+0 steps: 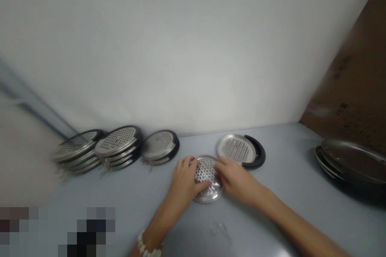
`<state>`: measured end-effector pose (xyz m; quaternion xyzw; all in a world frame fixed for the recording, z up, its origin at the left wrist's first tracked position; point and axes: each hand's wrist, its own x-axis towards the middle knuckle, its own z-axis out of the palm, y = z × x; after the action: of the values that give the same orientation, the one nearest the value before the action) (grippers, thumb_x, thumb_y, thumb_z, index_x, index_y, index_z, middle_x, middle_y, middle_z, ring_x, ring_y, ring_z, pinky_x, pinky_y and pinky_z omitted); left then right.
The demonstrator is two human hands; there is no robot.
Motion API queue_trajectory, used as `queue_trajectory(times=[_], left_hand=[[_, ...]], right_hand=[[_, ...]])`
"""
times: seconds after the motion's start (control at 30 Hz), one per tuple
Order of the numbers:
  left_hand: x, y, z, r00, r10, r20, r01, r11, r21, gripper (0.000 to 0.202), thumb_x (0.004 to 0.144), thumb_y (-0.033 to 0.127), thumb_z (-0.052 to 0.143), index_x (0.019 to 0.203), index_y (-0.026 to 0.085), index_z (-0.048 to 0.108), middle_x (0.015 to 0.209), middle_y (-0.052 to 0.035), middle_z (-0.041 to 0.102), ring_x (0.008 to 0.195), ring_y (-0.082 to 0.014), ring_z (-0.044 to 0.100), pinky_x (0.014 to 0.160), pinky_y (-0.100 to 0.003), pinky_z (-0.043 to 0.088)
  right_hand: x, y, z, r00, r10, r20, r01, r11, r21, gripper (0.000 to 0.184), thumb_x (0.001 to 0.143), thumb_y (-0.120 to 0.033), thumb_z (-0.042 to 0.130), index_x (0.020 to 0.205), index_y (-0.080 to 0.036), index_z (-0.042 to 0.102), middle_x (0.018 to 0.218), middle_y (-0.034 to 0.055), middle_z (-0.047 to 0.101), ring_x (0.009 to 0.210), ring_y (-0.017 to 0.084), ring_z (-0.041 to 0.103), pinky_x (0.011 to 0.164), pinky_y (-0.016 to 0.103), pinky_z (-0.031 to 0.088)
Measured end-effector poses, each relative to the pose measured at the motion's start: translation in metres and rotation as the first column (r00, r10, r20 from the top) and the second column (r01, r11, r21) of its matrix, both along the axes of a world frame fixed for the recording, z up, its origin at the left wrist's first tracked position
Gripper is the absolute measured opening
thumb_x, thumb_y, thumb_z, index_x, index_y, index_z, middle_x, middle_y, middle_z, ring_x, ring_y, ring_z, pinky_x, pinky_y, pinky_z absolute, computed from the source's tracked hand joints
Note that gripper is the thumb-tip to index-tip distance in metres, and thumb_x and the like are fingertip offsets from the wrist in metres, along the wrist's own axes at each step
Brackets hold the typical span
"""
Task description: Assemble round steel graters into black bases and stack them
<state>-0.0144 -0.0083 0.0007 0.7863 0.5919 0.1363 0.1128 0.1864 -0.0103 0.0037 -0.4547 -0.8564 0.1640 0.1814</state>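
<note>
A round perforated metal disc (207, 176) lies flat on the grey table (271, 217) in front of me. My left hand (184, 182) rests on its left edge, fingers curled over the rim and thumb on the surface. My right hand (237, 180) grips its right edge with fingers closed on it. Just behind lies another perforated disc (236, 149) sitting partly over a black ring (257, 152).
Stacks of similar perforated discs with black rims (117, 144) lean in a row at the back left by the white wall, with one more stack (159, 147) beside them. Dark pan-like lids (350, 162) are piled at the right. A brown cardboard panel (356, 80) stands at the far right.
</note>
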Motion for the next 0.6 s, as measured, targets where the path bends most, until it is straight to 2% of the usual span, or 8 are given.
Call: queue_trajectory(times=[0.2,0.43,0.53,0.6], left_hand=[[0.0005,0.0013,-0.0009,1.000,-0.017,0.017,0.017,1.000,0.026,0.056,0.069,0.040,0.082,0.116,0.016,0.061,0.127,-0.0126,0.056,0.120,-0.0333,0.045,0.105,-0.047,0.037],[-0.0017,0.0017,-0.0011,0.998,-0.030,0.057,0.028,0.999,0.045,0.051,0.069,0.046,0.081,0.107,0.017,0.062,0.121,-0.0114,0.057,0.116,-0.0324,0.047,0.103,-0.047,0.038],[-0.0027,0.0023,-0.0010,0.995,-0.044,0.095,0.041,0.998,0.038,0.039,0.080,0.045,0.072,0.105,0.016,0.064,0.119,-0.0114,0.058,0.115,-0.0308,0.048,0.104,-0.047,0.037],[-0.0047,0.0041,-0.0012,0.990,-0.053,0.129,0.048,0.998,0.044,0.025,0.093,0.037,0.056,0.104,0.017,0.066,0.116,-0.0108,0.060,0.113,-0.0279,0.049,0.104,-0.045,0.037]], right_hand=[[-0.0001,-0.0002,-0.0002,1.000,0.001,-0.004,-0.001,1.000,-0.009,0.017,0.088,-0.004,0.047,0.091,-0.016,0.058,0.099,0.0079,0.058,0.091,0.019,0.055,0.080,0.029,0.042],[0.0016,0.0017,-0.0051,0.996,-0.027,-0.085,0.030,0.999,0.038,0.028,0.086,-0.001,0.045,0.107,-0.014,0.059,0.109,0.0113,0.057,0.105,0.023,0.051,0.096,0.036,0.043],[0.0014,0.0018,-0.0074,0.997,-0.024,-0.069,0.027,0.999,0.047,0.024,0.088,-0.003,0.045,0.105,-0.014,0.058,0.108,0.0115,0.056,0.104,0.024,0.050,0.095,0.038,0.043],[0.0007,0.0012,-0.0076,0.998,-0.026,-0.052,0.029,0.998,0.056,0.020,0.090,-0.006,0.045,0.103,-0.014,0.058,0.108,0.0118,0.056,0.104,0.025,0.050,0.095,0.039,0.044]])
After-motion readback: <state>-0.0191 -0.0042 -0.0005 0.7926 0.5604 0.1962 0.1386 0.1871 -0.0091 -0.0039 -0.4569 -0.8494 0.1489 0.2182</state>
